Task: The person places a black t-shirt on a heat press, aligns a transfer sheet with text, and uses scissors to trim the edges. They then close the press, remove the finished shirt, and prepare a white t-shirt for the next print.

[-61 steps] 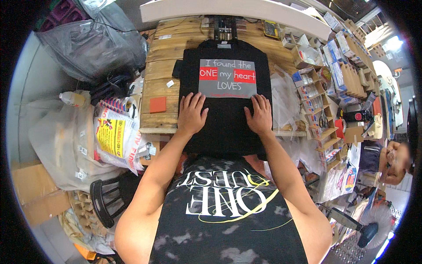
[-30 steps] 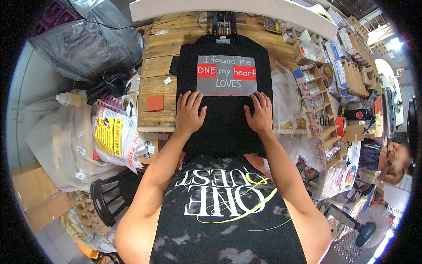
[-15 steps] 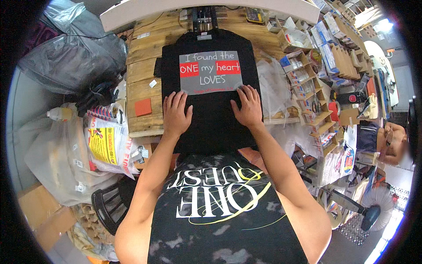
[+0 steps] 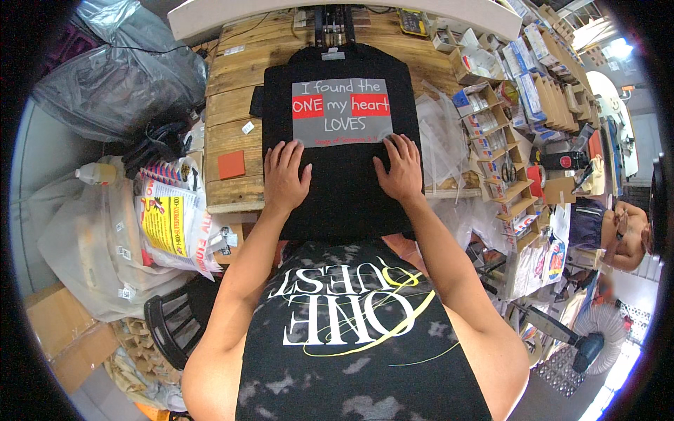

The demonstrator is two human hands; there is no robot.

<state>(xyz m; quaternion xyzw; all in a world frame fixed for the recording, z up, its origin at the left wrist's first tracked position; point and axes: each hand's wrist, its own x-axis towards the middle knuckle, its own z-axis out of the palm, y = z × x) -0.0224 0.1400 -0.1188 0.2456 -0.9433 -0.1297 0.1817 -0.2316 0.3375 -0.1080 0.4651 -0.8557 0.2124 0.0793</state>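
A black T-shirt (image 4: 337, 203) lies stretched over a board at the front of the wooden table, its neck end pointing away from me. On its chest is a grey rectangular print sheet (image 4: 337, 138) with white lettering, two red blocks and a thin red line of text. My left hand (image 4: 286, 175) rests flat on the shirt, fingers forward, their tips by the sheet's lower left corner. Mirroring it, my right hand (image 4: 401, 172) lies with fingertips at the lower right corner. Both thumbs are apart from the fingers. Whether the fingertips press on the sheet's edge I cannot tell.
An orange-red square pad (image 4: 231, 165) sits on the wooden table (image 4: 228, 126) left of the shirt. Clear film (image 4: 441, 140) and cardboard bins (image 4: 491, 130) of supplies line the right side. A white bar (image 4: 246, 15) crosses the far end. Another person (image 4: 625, 235) is at far right.
The whole view has shifted slightly, so the shirt and table appear a little further right and up. Both hands keep their places beside the print sheet's lower corners.
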